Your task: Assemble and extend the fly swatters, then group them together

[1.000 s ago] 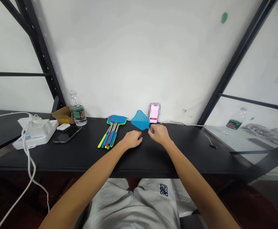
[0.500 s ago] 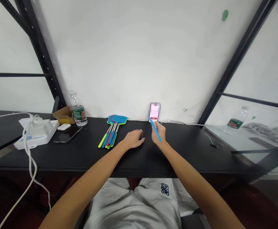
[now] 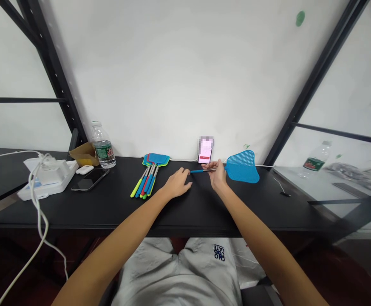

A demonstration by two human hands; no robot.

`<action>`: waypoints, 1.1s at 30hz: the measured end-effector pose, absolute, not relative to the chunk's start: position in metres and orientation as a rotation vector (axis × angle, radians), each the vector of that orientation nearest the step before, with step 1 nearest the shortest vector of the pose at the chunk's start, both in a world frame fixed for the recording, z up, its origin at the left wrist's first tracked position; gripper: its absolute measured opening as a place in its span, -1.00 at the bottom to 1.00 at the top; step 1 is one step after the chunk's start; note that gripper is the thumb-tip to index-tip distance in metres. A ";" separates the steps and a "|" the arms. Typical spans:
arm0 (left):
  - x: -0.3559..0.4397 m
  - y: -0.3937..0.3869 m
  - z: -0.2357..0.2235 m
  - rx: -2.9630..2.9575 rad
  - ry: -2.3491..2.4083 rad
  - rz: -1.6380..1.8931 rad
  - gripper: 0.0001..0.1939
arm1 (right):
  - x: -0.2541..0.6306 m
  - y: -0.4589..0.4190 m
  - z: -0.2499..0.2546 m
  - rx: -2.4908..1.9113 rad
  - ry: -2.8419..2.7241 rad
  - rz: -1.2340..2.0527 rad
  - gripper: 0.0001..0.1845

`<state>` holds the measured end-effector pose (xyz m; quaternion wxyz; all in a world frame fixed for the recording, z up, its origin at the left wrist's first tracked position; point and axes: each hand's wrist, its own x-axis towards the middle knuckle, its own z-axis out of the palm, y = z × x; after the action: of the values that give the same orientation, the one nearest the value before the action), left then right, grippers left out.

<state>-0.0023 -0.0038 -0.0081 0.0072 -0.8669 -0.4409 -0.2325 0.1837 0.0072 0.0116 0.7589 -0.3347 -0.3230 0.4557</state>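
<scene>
The right hand (image 3: 216, 175) pinches the thin handle of a blue plastic fly swatter (image 3: 242, 166) between thumb and fingers, most of the fingers hidden behind the hand. The swatter lies level just below and right of the upright phone (image 3: 205, 157), its mesh head out to the right and its blue handle tip pointing left. How far it sits above the black desk (image 3: 115, 208) is hard to tell. Left of the phone, the left hand (image 3: 178, 183) sits palm down and empty, and its slightly curled fingers (image 3: 185, 173) are so close to the handle tip that contact cannot be told. Further left of the phone lies a bundle of fly swatters (image 3: 156, 160) with green, blue and red handles, the lower heads mostly covered. Beyond it stand a water bottle (image 3: 103, 146) with an unreadable green label and a flat smartphone (image 3: 89, 179). The upright phone's top is pixelated, and its pink screen shows no legible text. Upside-down print on the grey shorts (image 3: 175, 272) seems to read "CHOCOLATE".
</scene>
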 end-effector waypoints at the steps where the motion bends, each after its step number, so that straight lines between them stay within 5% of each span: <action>1: -0.003 -0.003 -0.008 -2.706 -1.357 -0.739 -0.66 | 0.184 0.007 0.013 -0.727 -0.673 1.041 -0.57; 9: -0.003 -0.003 -0.007 -2.672 -1.299 -0.780 -0.67 | 0.187 0.011 0.002 -1.065 -0.626 1.345 -0.69; 19: 0.004 -0.009 -0.001 -2.853 -1.179 -0.756 -0.80 | 0.192 0.022 -0.008 -1.238 -0.817 1.217 -0.94; 33: 0.003 -0.006 0.002 -2.820 -1.258 -0.634 -0.70 | 0.217 0.028 0.005 -1.223 -0.703 1.096 -0.87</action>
<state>0.0029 -0.0062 0.0020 -0.0053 -0.8945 -0.3991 -0.2011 0.2174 0.0279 0.0051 0.6268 -0.5335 -0.3064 0.4781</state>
